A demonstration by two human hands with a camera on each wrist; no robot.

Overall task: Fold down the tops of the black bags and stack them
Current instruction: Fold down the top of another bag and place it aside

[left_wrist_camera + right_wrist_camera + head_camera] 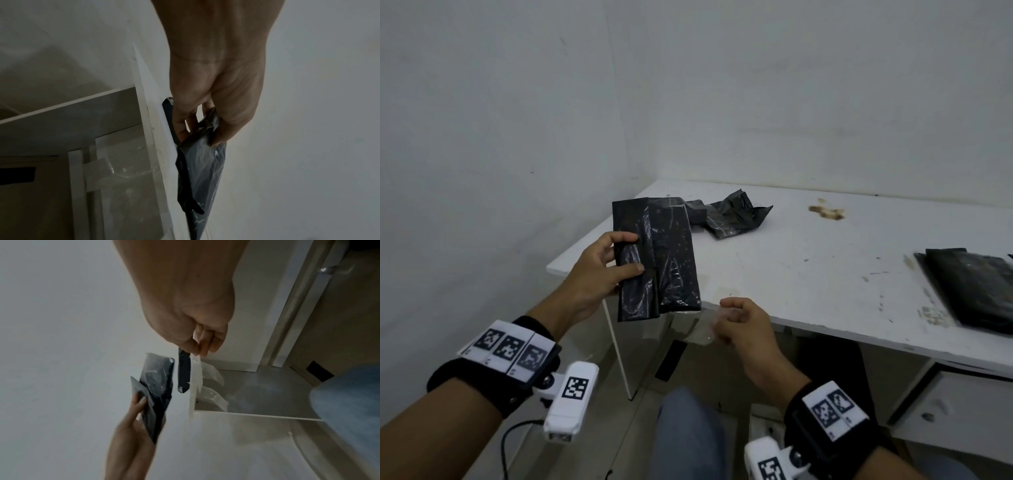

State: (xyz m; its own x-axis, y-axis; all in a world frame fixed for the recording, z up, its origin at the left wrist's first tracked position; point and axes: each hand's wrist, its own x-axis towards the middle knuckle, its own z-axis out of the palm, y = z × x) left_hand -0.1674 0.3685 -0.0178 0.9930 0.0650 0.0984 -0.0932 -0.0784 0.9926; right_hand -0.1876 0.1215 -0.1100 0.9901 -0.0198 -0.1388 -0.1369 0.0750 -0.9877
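Observation:
I hold a flat black bag (659, 260) upright over the table's left front corner. My left hand (631, 253) grips its left edge, thumb on the front and fingers behind; the left wrist view shows the same grip (197, 129) on the bag (201, 170). Below the table's front edge, my right hand (722, 317) pinches a thin clear plastic strip (197, 371), apart from the bag. Several crumpled black bags (732, 216) lie at the back left of the table. A pile of flat black bags (969, 287) lies at the right edge.
The white table (808, 274) stands in a corner between two walls and has a brown stain (825, 212) near the back. Clear plastic scraps (211, 374) lie on the floor under it. My knee (688, 435) is close to the table's front.

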